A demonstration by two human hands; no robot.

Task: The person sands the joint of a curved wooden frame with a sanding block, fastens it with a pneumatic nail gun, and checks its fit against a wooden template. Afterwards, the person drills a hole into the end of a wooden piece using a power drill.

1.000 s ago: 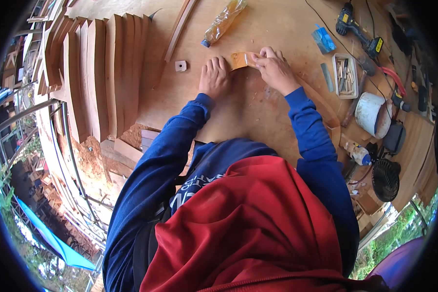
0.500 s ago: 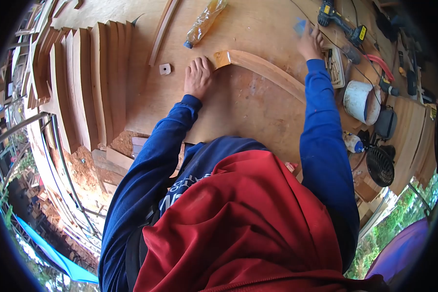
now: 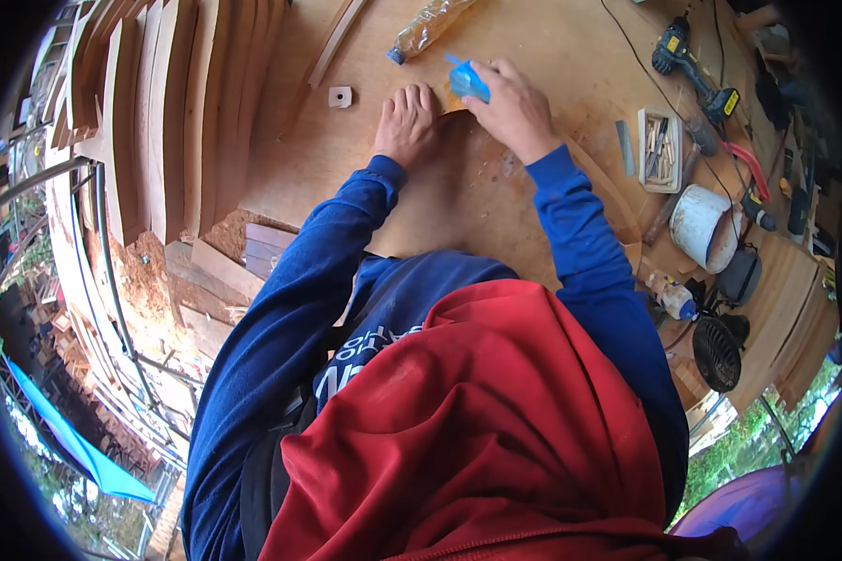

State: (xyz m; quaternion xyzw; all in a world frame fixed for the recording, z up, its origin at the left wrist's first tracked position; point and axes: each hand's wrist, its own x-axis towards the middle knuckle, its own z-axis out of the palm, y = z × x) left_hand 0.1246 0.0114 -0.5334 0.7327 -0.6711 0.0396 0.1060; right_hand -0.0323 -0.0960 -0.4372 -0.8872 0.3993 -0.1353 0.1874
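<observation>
My left hand (image 3: 408, 124) lies on the wooden worktop (image 3: 496, 215), fingers stretched out, beside the near end of a curved wooden piece (image 3: 608, 182). Between my fingers and thumb, my right hand (image 3: 517, 107) grips a small blue plastic piece (image 3: 468, 82) whose exact kind I cannot make out. It is over the end of the curved wood, where an amber patch (image 3: 453, 101) shows. My right hand and forearm hide much of the wood. A clear plastic bottle (image 3: 426, 30) with a dark cap lies beyond both hands.
Curved wooden boards (image 3: 173, 122) stand stacked at left, near a small square block with a hole (image 3: 341, 97). At right are a tray of dowels (image 3: 660, 154), a metal strip (image 3: 624, 147), a cordless drill (image 3: 692, 65), a white bucket (image 3: 704, 227) and a small fan (image 3: 718, 353).
My right hand has moved left from near the dowel tray to the end of the curved wood, carrying the blue plastic piece. My left hand stays beside the wood while the view has shifted.
</observation>
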